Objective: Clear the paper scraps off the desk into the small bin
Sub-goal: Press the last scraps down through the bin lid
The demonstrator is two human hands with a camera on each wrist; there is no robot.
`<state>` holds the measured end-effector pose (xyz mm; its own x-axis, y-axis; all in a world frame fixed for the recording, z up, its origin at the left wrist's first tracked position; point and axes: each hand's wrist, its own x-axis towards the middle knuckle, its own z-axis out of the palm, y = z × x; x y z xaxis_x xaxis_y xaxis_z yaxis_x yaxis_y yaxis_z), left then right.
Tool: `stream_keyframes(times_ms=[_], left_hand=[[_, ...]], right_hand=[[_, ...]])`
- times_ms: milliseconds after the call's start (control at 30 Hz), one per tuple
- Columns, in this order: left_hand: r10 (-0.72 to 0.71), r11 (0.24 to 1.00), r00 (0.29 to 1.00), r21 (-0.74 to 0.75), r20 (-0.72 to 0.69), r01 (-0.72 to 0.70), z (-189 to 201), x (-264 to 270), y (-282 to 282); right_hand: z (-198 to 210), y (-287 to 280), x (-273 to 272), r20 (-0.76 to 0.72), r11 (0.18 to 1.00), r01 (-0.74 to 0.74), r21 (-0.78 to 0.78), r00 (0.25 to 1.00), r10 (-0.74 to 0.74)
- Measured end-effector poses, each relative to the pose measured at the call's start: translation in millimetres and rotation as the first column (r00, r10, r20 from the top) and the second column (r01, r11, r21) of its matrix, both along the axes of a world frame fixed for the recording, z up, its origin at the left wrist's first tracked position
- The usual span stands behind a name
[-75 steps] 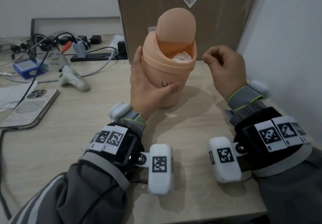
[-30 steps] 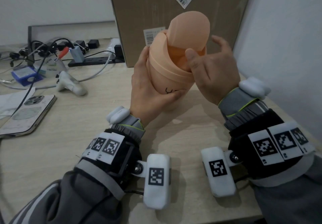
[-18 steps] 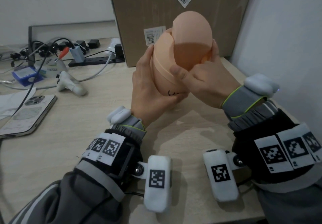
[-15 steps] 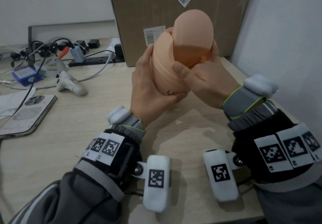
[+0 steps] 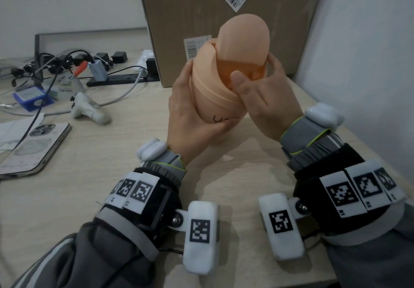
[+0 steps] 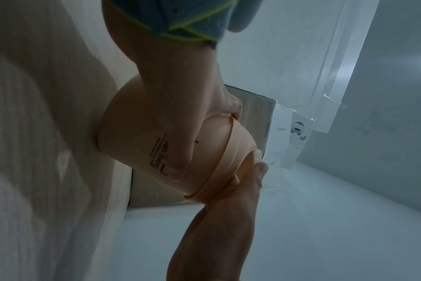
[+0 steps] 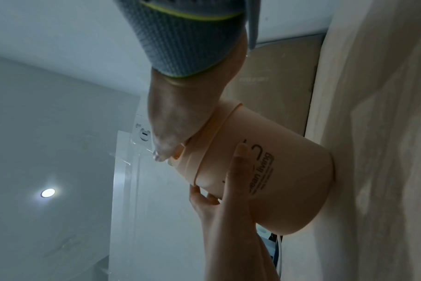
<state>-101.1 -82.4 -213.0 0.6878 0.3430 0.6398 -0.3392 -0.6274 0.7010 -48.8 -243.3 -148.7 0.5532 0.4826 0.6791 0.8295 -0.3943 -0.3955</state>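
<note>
One small bin [image 5: 215,90] is standing tilted on the counter [image 5: 112,175]; both hands, left hand [image 5: 190,117] and right hand [image 5: 264,99], are gripping it between them.

You have one peach bin [image 5: 215,99] with one swing lid [image 5: 244,36], held between your two hands, the left hand [image 5: 190,117] and the right hand [image 5: 266,104]. Behind it stands one cardboard box [image 5: 201,7] bearing two barcode labels. You also see one phone [image 5: 33,148], one white controller [image 5: 89,110] and one black power strip [image 5: 121,79]; the tangled cables are too many to count.
</note>
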Motion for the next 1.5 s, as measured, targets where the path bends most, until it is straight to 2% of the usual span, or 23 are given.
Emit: stream_keyframes(times_ms=[67,200,300,367,467,600,667,767,967,1067,1267,1500], left_hand=[[-0.001,1.0,1.0,0.002,-0.009,0.001,0.2,0.5,-0.1],[0.008,1.0,1.0,0.025,-0.011,-0.008,0.2,0.2,1.0],[0.003,0.999,1.0,0.034,-0.019,-0.003,0.8,-0.3,0.6],[-0.012,1.0,1.0,0.02,-0.025,0.013,1.3,-0.4,-0.2],[-0.018,1.0,1.0,-0.017,-0.017,0.018,0.4,0.4,0.7],[-0.027,0.997,1.0,-0.073,-0.01,0.026,-2.8,3.9,4.3],[-0.027,0.996,1.0,-0.082,-0.014,0.026,-4.2,5.2,5.1],[-0.024,0.995,1.0,-0.101,-0.018,0.022,-5.8,5.8,5.6],[-0.036,0.986,0.999,-0.165,-0.027,0.031,-8.7,8.0,6.6],[-0.061,0.984,0.998,-0.167,-0.029,0.055,-7.7,7.5,5.8],[-0.068,0.983,0.997,-0.172,-0.043,0.06,-5.2,5.0,2.7],[-0.053,0.98,0.997,-0.193,-0.061,0.04,-4.0,4.9,4.0]], right_hand=[[0.9,1.3,-3.4,-0.057,0.997,-0.028,-0.076,0.998,0.024],[4.7,3.6,0.9,-0.067,0.967,-0.101,-0.236,0.994,0.088],[1.8,1.2,5.8,-0.096,0.963,-0.087,-0.256,0.993,0.065],[1.1,-0.1,5.9,-0.052,0.981,-0.034,-0.189,0.998,0.025],[1.7,-1.1,8.0,0.135,1.0,0.018,0.005,0.991,-0.018],[2.3,-6.5,12.3,0.321,0.957,0.029,0.289,0.939,-0.125],[2.9,-8.7,11.1,0.37,0.934,0.019,0.356,0.915,-0.16],[5.0,-8.0,9.0,0.39,0.927,0.003,0.374,0.907,-0.16],[0.7,-2.7,15.8,0.25,0.978,0.007,0.207,0.966,-0.06],[-0.7,-2.8,21.8,0.18,0.985,-0.049,0.165,0.984,0.019],[-2.2,-2.4,21.4,0.023,0.964,-0.163,0.208,0.987,0.162],[-2.8,-1.6,24.5,-0.179,0.922,-0.213,0.322,0.943,0.281]])
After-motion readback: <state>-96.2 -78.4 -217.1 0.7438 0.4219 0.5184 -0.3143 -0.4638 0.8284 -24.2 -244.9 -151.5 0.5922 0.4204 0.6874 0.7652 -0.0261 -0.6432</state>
